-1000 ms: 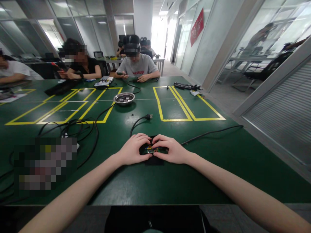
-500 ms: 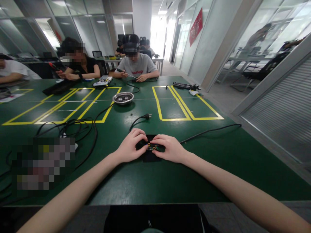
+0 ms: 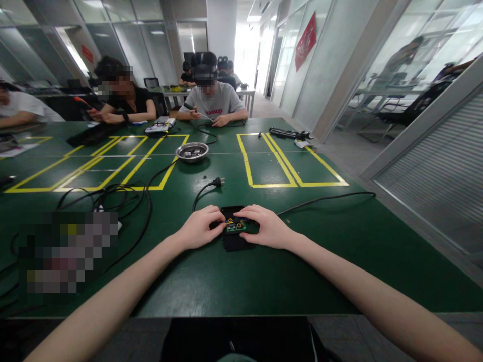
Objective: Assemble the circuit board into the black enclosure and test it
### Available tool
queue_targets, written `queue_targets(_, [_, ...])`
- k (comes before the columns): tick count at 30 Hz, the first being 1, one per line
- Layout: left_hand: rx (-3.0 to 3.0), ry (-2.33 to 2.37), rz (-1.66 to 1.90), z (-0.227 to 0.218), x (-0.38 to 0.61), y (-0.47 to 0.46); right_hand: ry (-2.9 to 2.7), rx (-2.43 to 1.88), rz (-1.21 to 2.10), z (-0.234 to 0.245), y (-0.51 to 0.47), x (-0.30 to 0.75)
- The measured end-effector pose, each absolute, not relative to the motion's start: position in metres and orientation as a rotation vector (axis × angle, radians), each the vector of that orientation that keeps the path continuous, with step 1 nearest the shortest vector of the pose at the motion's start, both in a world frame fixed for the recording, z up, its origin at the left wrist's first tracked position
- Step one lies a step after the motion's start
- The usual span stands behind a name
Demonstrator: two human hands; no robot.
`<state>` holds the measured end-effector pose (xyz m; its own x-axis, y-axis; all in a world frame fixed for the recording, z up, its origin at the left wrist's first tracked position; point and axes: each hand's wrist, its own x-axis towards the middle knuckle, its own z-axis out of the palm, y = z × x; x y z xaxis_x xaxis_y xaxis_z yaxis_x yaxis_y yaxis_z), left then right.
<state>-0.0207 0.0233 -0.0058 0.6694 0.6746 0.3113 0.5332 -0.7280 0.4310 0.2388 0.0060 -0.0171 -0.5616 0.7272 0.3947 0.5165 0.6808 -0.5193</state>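
Observation:
Between my hands is a small green circuit board (image 3: 236,227) with copper-wound coils on it. It sits on or in an open black plastic case (image 3: 238,245), whose parts show above and below the board. Thumb and fingers of my left hand (image 3: 200,227) pinch the board's left end. My right hand (image 3: 267,227) curls round its right end, thumb along the near edge and fingers along the far side. A black power plug (image 3: 217,183) on a cord lies just beyond my left hand. Another black cable (image 3: 326,200) runs off to the right behind my right hand.
A metal bowl (image 3: 192,153) with small metal parts stands farther back on the green table (image 3: 313,271). Tangled black cables (image 3: 124,193) and a blurred-out object (image 3: 71,251) lie on the left. A folded tripod-like item (image 3: 289,133) is at the far edge. People sit opposite.
My fingers have spread slightly, so more of the circuit board shows. The power plug has shifted a little to the left.

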Motion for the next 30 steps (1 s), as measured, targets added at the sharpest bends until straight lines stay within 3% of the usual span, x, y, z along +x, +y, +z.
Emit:
queue_targets(20, [2.661,1.040,0.622,-0.009,-0.020,0.025,-2.290,-1.002,0.380,-0.019,0.008,0.234])
queue_targets(30, [2.518,0.992,0.788,-0.005,-0.020,0.024,-2.258,-1.048,0.411,-0.009,0.013,0.253])
